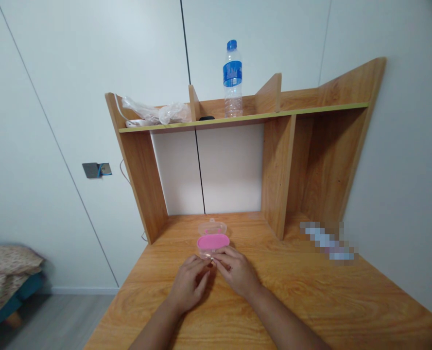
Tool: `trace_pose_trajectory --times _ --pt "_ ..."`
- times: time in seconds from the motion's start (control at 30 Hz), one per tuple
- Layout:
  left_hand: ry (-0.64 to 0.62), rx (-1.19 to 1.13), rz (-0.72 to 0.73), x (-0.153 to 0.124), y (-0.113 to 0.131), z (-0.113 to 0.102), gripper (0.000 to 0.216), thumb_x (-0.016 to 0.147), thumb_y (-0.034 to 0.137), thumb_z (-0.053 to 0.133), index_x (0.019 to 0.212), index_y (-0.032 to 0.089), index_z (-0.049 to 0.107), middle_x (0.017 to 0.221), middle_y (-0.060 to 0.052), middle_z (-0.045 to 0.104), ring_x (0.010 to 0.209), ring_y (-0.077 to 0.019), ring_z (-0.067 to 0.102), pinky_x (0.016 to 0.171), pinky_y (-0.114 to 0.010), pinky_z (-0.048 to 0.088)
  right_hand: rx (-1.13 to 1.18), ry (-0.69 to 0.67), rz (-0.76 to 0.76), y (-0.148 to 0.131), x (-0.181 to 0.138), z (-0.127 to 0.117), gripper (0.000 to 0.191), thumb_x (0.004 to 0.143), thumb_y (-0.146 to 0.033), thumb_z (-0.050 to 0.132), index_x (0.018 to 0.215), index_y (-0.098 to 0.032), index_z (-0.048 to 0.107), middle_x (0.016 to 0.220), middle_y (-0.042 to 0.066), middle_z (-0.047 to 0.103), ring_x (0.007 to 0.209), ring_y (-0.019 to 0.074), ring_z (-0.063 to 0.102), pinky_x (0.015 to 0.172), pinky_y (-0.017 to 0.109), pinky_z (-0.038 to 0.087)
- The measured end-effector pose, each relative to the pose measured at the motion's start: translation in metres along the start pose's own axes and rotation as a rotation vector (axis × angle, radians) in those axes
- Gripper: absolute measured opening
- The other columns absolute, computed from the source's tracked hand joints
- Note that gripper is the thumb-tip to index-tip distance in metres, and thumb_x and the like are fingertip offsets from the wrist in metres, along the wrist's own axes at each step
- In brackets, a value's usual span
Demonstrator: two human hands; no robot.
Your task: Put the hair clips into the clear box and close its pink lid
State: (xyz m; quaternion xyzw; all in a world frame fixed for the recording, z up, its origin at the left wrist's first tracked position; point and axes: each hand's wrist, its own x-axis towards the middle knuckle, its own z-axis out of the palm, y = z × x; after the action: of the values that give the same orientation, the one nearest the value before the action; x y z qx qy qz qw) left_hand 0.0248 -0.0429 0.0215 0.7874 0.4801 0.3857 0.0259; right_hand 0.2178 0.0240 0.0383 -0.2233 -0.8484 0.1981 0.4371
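Observation:
A small oval plastic case (213, 241) with a pink top and clear sides sits on the desk in front of my hands. Behind it, a clear oval lid (212, 227) stands tilted back. My left hand (189, 283) is closed, with its fingertips at the near edge of the case. My right hand (236, 271) is in a pinch there too, with the fingertips of both hands meeting. A tiny pale thing shows between the fingertips, too small to name. My fingers partly hide the near side of the case.
The wooden desk (310, 306) carries a shelf unit (279, 180). On its upper shelf are a water bottle (233, 80), a small dark object (206, 118) and a crumpled clear plastic bag (157, 112). A blurred-out item (327, 242) lies at the right. A bed (9, 277) stands far left.

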Motion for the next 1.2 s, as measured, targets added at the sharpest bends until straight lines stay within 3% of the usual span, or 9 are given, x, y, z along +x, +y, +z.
trace_pose_trajectory --times 0.27,0.47,0.7,0.97,1.1,1.2 --pt "0.099 0.089 -0.021 0.001 -0.009 -0.001 0.022 0.099 0.028 0.054 0.111 0.022 0.071 0.091 -0.009 0.074 0.085 -0.0227 0.062 0.078 -0.037 0.052 -0.046 -0.080 -0.039 0.004 -0.002 0.006 0.024 0.098 -0.024 0.056 0.111 -0.029 0.076 0.096 0.005 0.072 0.091 0.0196 0.065 0.084 0.031 0.052" --pt "0.138 0.091 -0.003 0.000 -0.010 0.000 0.018 0.097 0.026 0.056 0.101 0.023 0.074 0.085 -0.006 0.074 0.082 -0.0221 0.061 0.075 -0.036 0.050 -0.047 -0.074 -0.063 0.006 -0.002 0.008 0.027 0.098 -0.022 0.056 0.117 -0.029 0.074 0.102 0.006 0.076 0.097 0.0215 0.067 0.089 0.035 0.053" --pt "0.160 0.054 -0.007 -0.001 -0.011 -0.002 0.019 0.096 0.026 0.060 0.109 0.023 0.073 0.086 -0.007 0.075 0.082 -0.0219 0.062 0.074 -0.034 0.050 0.023 -0.066 -0.021 0.002 -0.001 0.007 0.022 0.097 -0.020 0.058 0.107 -0.027 0.076 0.102 0.005 0.075 0.098 0.0210 0.067 0.090 0.034 0.053" --pt "0.154 0.010 0.031 -0.001 -0.007 -0.002 0.017 0.095 0.023 0.059 0.103 0.023 0.074 0.086 -0.006 0.075 0.080 -0.0212 0.061 0.074 -0.034 0.048 -0.007 -0.048 0.003 0.007 -0.001 0.011 0.013 0.094 -0.022 0.065 0.095 -0.025 0.078 0.093 0.004 0.076 0.092 0.0209 0.067 0.086 0.033 0.052" --pt "0.159 -0.050 -0.025 0.000 -0.006 0.000 0.014 0.094 0.026 0.061 0.094 0.021 0.074 0.083 -0.006 0.072 0.081 -0.0201 0.060 0.074 -0.032 0.047 0.027 0.011 0.035 0.007 -0.001 0.011 0.010 0.092 -0.025 0.069 0.088 -0.023 0.078 0.087 0.004 0.076 0.086 0.0195 0.068 0.081 0.031 0.053" --pt "0.171 -0.111 -0.120 0.001 -0.005 0.002 0.019 0.094 0.029 0.061 0.086 0.019 0.074 0.078 -0.006 0.066 0.076 -0.0188 0.059 0.069 -0.029 0.046 0.049 0.056 0.037 0.008 -0.002 0.012 0.008 0.089 -0.025 0.072 0.094 -0.023 0.078 0.093 0.005 0.077 0.088 0.0203 0.070 0.083 0.032 0.055"
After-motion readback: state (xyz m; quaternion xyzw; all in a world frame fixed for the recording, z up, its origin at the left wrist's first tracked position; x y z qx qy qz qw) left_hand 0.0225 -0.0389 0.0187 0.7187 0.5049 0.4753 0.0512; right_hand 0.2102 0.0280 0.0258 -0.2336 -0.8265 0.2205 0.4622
